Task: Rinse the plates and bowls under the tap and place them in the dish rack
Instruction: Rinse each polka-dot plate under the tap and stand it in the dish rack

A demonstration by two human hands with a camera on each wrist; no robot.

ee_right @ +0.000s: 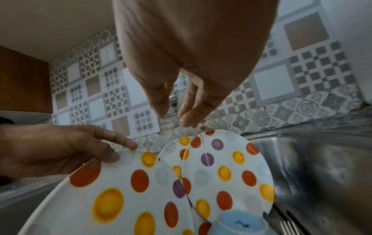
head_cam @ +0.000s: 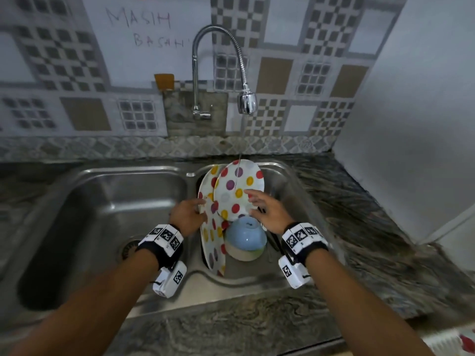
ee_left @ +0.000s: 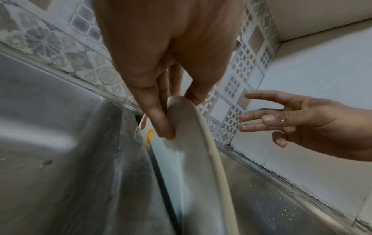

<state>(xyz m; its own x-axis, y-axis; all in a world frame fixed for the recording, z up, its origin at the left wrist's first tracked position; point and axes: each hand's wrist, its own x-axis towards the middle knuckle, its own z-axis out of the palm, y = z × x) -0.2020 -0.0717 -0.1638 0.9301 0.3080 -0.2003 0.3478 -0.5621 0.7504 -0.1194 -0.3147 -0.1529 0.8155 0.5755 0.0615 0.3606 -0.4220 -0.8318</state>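
Three white polka-dot plates stand on edge in the small right basin (head_cam: pixel 288 191). My left hand (head_cam: pixel 190 211) (ee_left: pixel 177 109) pinches the rim of the nearest, largest plate (head_cam: pixel 212 242) (ee_left: pixel 191 159) (ee_right: pixel 120 198), thumb on its front and fingers on its back. A thin stream from the tap (head_cam: pixel 246 102) falls on the smaller plate (head_cam: pixel 237 191) (ee_right: pixel 227 171). My right hand (head_cam: pixel 262 206) (ee_right: pixel 173 111) (ee_left: pixel 281 119) hovers wet and spread in front of that plate, holding nothing. Behind them the third plate (head_cam: pixel 209 178) (ee_right: pixel 175 147) leans. A blue bowl (head_cam: pixel 245 236) (ee_right: pixel 239 224) lies upside down at the plates' foot.
A larger left basin (head_cam: pixel 102 201) with a drain (head_cam: pixel 129 249) lies beside my left arm. Cutlery, including a fork (ee_right: pixel 287 227), rests in the right basin. Marbled countertop (head_cam: pixel 359 227) runs to the right up to a white wall. Tiled wall stands behind the sink.
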